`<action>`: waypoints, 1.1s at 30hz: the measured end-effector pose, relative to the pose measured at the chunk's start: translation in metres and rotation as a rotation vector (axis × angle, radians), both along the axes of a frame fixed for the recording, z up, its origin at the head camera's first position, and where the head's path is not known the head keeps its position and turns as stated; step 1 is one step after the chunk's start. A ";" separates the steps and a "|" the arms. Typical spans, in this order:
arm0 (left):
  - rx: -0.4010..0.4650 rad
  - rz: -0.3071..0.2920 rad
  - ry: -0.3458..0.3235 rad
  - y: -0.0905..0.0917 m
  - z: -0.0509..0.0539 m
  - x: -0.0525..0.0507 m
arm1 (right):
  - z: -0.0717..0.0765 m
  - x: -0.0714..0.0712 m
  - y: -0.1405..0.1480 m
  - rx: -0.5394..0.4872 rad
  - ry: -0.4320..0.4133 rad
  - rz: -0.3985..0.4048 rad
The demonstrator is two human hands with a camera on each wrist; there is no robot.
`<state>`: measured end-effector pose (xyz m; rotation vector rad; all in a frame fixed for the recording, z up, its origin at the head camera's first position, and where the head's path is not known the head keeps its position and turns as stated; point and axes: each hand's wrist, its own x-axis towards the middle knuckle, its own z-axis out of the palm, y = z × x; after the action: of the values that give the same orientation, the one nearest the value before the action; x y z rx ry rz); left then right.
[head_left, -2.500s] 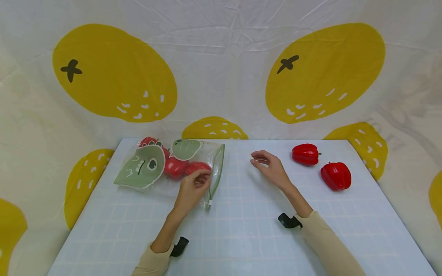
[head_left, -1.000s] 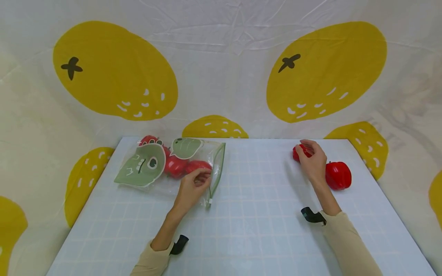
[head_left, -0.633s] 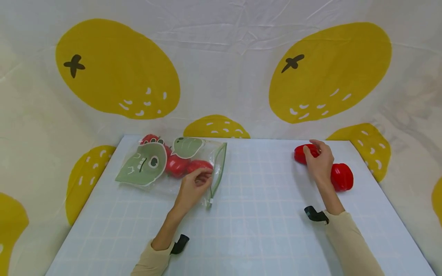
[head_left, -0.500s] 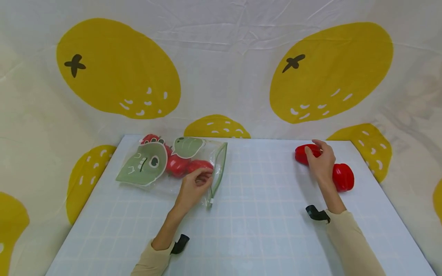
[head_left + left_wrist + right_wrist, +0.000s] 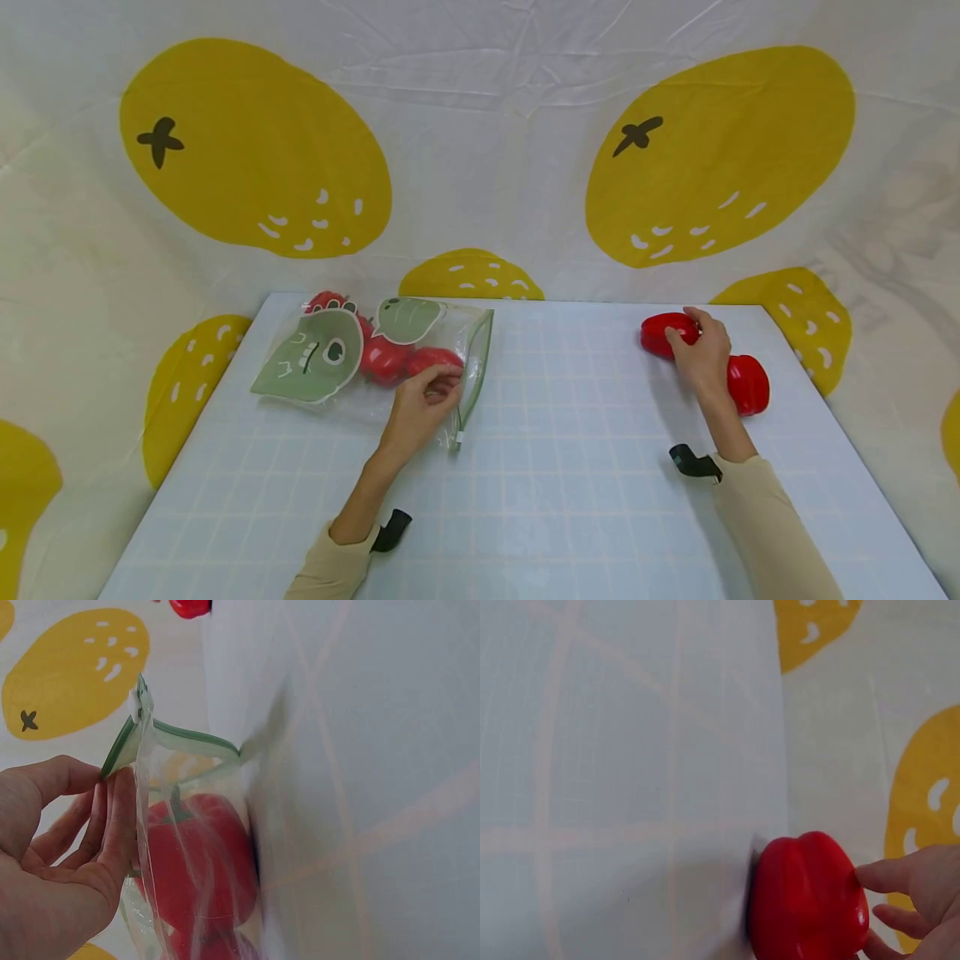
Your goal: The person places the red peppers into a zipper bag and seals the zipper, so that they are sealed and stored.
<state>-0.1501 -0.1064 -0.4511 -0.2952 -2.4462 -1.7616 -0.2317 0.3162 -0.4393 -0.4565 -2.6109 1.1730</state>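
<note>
A clear zip bag (image 5: 360, 417) with a green cartoon print lies at the left, several red bell peppers (image 5: 386, 362) inside. My left hand (image 5: 420, 412) pinches the upper layer of the bag near its green-edged mouth; the left wrist view shows that mouth held apart, with a bell pepper (image 5: 202, 862) just inside. My right hand (image 5: 705, 354) has its thumb and fingers at the stem end of a loose red bell pepper (image 5: 660, 336), which rests on the table. In the right wrist view the thumb tip touches this pepper (image 5: 802, 900); the far fingertips are partly hidden.
Another red bell pepper (image 5: 747, 385) sits just right of my right wrist, partly covered by it. A pale gridded table (image 5: 555, 467) lies beneath everything. Behind it hangs a white cloth (image 5: 483, 167) with yellow fruit prints. The bag's zip slider (image 5: 457, 437) is at its near corner.
From above the middle of the table, my right hand has moved right to the farther loose pepper, then slid slightly toward its stem end. My left hand keeps its hold on the bag.
</note>
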 end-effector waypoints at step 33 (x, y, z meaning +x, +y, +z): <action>0.003 -0.003 -0.013 -0.001 0.000 0.000 | 0.015 0.000 0.021 0.190 -0.203 0.232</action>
<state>-0.1496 -0.1069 -0.4514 -0.2880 -2.4531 -1.7735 -0.2315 0.3377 -0.4243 -0.2502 -2.9825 0.9716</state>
